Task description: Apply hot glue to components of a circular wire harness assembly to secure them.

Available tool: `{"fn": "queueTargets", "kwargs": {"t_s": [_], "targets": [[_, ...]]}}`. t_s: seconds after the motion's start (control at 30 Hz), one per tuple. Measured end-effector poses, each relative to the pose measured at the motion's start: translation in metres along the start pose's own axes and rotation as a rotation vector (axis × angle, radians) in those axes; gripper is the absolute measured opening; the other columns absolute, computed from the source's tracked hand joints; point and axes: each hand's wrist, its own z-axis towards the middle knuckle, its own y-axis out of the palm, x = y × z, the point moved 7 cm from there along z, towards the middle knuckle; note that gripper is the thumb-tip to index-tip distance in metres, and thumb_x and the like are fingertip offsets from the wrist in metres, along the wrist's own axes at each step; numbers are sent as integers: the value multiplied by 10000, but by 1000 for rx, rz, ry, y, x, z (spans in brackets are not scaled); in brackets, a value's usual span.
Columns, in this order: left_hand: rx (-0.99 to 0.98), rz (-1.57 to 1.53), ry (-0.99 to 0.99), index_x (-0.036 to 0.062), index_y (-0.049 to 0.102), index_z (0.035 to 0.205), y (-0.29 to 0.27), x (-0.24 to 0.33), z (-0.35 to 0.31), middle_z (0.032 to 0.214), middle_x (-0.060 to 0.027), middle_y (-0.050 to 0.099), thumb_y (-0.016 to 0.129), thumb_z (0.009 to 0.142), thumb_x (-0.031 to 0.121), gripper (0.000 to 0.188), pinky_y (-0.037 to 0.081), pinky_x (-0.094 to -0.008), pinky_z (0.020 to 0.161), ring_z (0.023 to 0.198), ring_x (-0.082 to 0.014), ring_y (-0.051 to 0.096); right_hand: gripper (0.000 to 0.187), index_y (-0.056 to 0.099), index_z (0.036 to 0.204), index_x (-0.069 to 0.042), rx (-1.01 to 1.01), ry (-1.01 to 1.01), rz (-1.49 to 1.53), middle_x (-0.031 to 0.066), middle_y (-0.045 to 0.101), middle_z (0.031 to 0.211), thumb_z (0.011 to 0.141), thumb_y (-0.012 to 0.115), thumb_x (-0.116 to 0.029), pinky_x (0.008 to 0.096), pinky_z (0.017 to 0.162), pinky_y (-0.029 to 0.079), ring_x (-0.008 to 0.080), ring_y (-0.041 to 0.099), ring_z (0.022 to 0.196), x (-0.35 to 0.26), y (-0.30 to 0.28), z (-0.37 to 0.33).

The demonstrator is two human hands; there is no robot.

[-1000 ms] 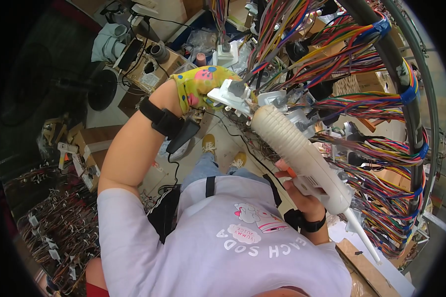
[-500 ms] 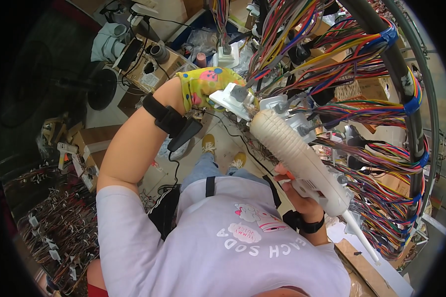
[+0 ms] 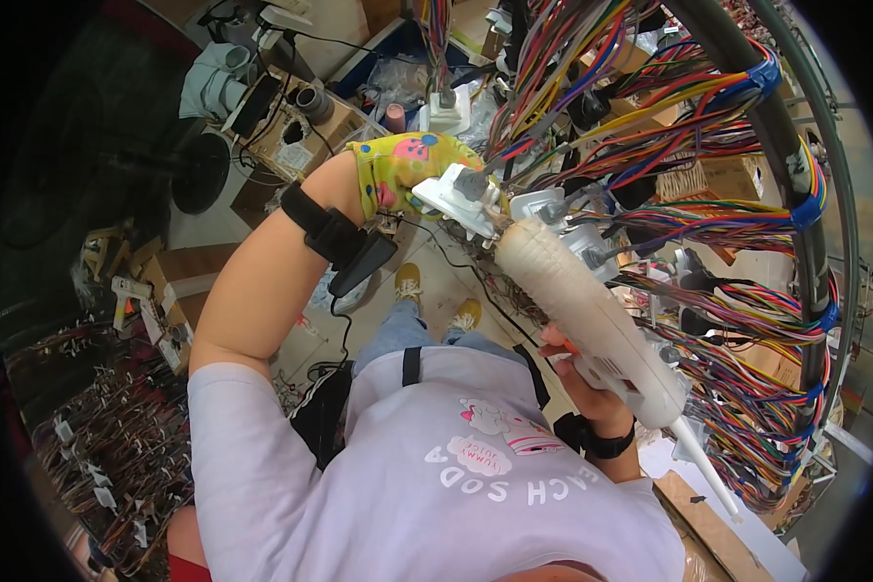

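1. Right of my working area, bundles of coloured wires (image 3: 708, 218) fan out from a dark pole (image 3: 784, 131), bound to it with blue tape (image 3: 807, 209); they crowd the space beside the glue gun (image 3: 587, 306).
2. More white fittings with grey plugs (image 3: 538, 206) sit just beside the gun's front, and its pale body blocks part of my view of them.
3. At far lower left I see a heap of wired pieces (image 3: 68, 456), well apart from both hands.
4. Beyond the hands, a blue bin (image 3: 364, 60) holds clear plastic bags (image 3: 398, 82); a pink cylinder (image 3: 395, 117) stands near it.
5. A cardboard box (image 3: 315, 145) carries grey pipe pieces (image 3: 312, 101); another taped carton (image 3: 199, 276) sits at left.
6. My left hand (image 3: 407, 170), in a yellow patterned glove, reaches forward with the elbow bent outward. Its fingers grip a white fitting (image 3: 453, 199), their tips mostly hidden behind it.
7. My right hand (image 3: 592, 393), bare, is bent inward, its fingers closed around the gun's handle.
8. The gun slants with its front at the fitting's near edge; I cannot tell whether they touch. A white stick (image 3: 713, 470) protrudes from its rear.
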Motion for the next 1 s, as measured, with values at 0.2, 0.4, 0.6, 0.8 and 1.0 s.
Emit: {"fn": "queueTargets", "kwargs": {"t_s": [0.2,0.4,0.6,0.8,1.0], "targets": [[-4,125,80,-38,597,1139,0,5,0,1091,-131,651,567,878,80,288,533,-295,819,956,-191,645,321,551,1167,6,56,86,237,129,559,1113,847,529,19,374,836,525,245,553,1056,10,-3,-4],[-14,131,26,-25,619,1112,4,0,2,1064,-110,663,581,868,76,268,526,-276,800,931,-165,644,338,550,1179,11,16,-11,32,131,557,1129,842,520,28,384,847,522,256,550,1073,-2,0,-2],[7,98,45,-24,622,1108,2,3,1,1061,-109,664,587,865,88,269,527,-276,798,923,-167,647,346,561,1175,17,29,-7,67,141,560,1129,833,515,38,386,844,525,260,556,1068,1,-3,-4],[29,-236,-132,-18,628,1099,5,-11,1,1049,-109,668,598,862,114,274,528,-281,794,913,-170,650,341,560,1171,17,20,-57,23,142,575,1122,831,537,34,382,831,533,264,564,1066,-6,-1,-3],[113,-446,-210,-10,635,1092,-5,-59,-11,1035,-103,671,612,854,142,284,521,-281,789,907,-164,647,378,534,1213,14,-9,-75,-3,150,580,1131,835,542,31,390,840,532,274,562,1087,-5,0,-6]]}}
